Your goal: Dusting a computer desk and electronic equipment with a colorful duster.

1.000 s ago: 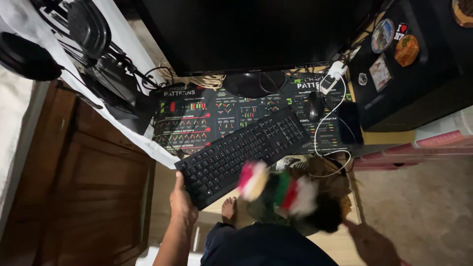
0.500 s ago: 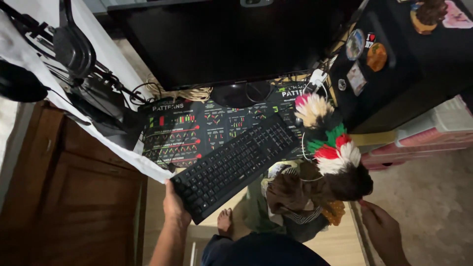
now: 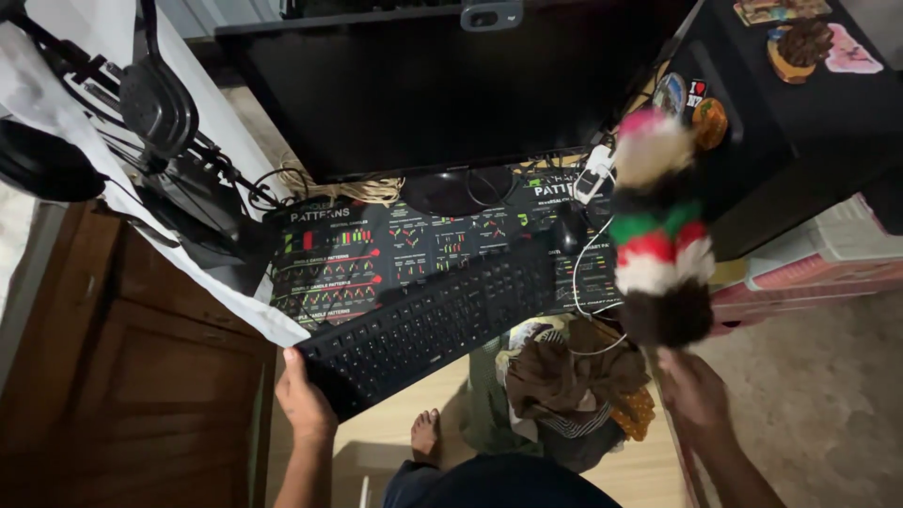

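My left hand [image 3: 303, 403] grips the near left corner of a black keyboard [image 3: 428, 325], which lies slanted and sticks out over the desk's front edge. My right hand [image 3: 694, 386] holds a feather duster [image 3: 658, 240] with pink, cream, black, green, red and white bands, raised upright over the right end of the desk. The duster is blurred. Under the keyboard lies a dark desk mat [image 3: 395, 245] printed with coloured charts.
A large black monitor [image 3: 442, 85] stands at the back, a black mouse [image 3: 567, 230] and white cable [image 3: 594, 273] at right. A microphone arm [image 3: 160, 103] hangs at left. A black cabinet with magnets [image 3: 781, 122] stands right. Clothes [image 3: 574, 376] lie below.
The duster swung from low in front of me up and right, over the desk's right end. The keyboard slid left and nearer with my left hand.
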